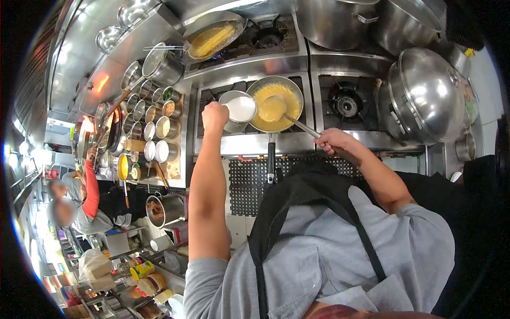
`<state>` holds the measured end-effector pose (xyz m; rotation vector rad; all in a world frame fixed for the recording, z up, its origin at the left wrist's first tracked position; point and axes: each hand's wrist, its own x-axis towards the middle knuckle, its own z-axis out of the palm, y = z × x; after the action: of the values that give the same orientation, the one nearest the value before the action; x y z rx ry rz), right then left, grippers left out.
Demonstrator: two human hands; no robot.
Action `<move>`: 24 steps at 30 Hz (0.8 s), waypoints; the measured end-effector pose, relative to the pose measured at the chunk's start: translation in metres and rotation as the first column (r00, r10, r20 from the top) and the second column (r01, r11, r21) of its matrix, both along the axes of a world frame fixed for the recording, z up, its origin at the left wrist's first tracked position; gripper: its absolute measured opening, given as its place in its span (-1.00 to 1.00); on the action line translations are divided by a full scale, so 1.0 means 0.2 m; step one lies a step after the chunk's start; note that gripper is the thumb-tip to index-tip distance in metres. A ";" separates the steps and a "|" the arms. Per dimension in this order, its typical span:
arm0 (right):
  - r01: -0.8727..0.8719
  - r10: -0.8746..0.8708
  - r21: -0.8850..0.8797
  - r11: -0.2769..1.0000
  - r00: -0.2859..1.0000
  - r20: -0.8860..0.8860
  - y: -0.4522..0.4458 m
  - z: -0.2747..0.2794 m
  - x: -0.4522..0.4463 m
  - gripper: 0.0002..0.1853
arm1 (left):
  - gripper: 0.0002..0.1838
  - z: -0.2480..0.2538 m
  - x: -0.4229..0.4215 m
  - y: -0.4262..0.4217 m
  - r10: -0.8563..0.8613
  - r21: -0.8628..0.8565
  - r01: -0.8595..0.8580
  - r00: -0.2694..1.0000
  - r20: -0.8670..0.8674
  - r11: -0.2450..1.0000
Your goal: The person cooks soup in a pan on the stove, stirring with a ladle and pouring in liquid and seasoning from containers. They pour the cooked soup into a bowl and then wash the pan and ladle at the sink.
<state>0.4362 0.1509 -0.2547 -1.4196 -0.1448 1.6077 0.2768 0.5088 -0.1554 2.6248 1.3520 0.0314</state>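
Note:
My left hand (pixel 215 115) is closed on a metal container (pixel 239 108) with white liquid or cream in it, tilted at the left rim of a frying pan (pixel 275 104). Yellow sauce covers the pan's inside. My right hand (pixel 333 142) grips the long handle of a ladle (pixel 273 108), whose bowl lies in the sauce and is full of it. The pan sits on a stove burner, and its black handle (pixel 271 159) points toward my body, with neither hand on it.
Behind is an oval pan (pixel 212 41) with yellow food. An unlit burner (pixel 346 105) and a large domed metal pot (pixel 425 95) stand at right. Several metal containers (pixel 166 127) fill the left counter. Two people work at far left, one in a red sleeve (pixel 91 191).

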 end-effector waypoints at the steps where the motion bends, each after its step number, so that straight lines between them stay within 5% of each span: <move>1: -0.049 0.049 -0.008 0.999 0.996 0.079 -0.01 0.04 0.01 -0.88 | -0.62 0.02 0.00 -0.01 0.004 -0.003 -0.004 1.000 0.004 1.000; 4: -0.142 0.156 -0.066 0.988 0.908 0.389 -0.03 0.19 0.02 -0.87 | -0.62 0.01 -0.01 -0.01 0.009 -0.012 -0.009 1.000 0.003 1.000; 7: -0.210 0.254 -0.148 0.966 0.689 0.679 -0.05 0.29 0.04 -0.83 | -0.62 0.01 0.00 0.02 0.004 -0.003 -0.004 1.000 0.013 1.000; 10: -0.186 0.257 -0.184 0.965 0.550 0.795 -0.05 0.32 0.04 -0.77 | -0.62 0.00 -0.01 0.03 -0.004 0.014 0.003 1.000 0.025 1.000; 14: -0.221 0.229 -0.183 0.958 0.200 0.953 -0.07 0.27 0.02 -0.77 | -0.62 -0.01 0.00 0.05 -0.007 0.027 0.006 1.000 0.011 1.000; 24: -0.183 0.120 -0.098 0.978 0.112 0.986 0.00 -0.19 0.08 -0.80 | -0.62 0.01 0.00 0.04 0.012 0.003 -0.012 1.000 -0.005 1.000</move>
<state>0.4513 0.1510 -0.2918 -2.2951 -1.1688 0.4185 0.2766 0.5175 -0.1533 2.6212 1.3707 0.0287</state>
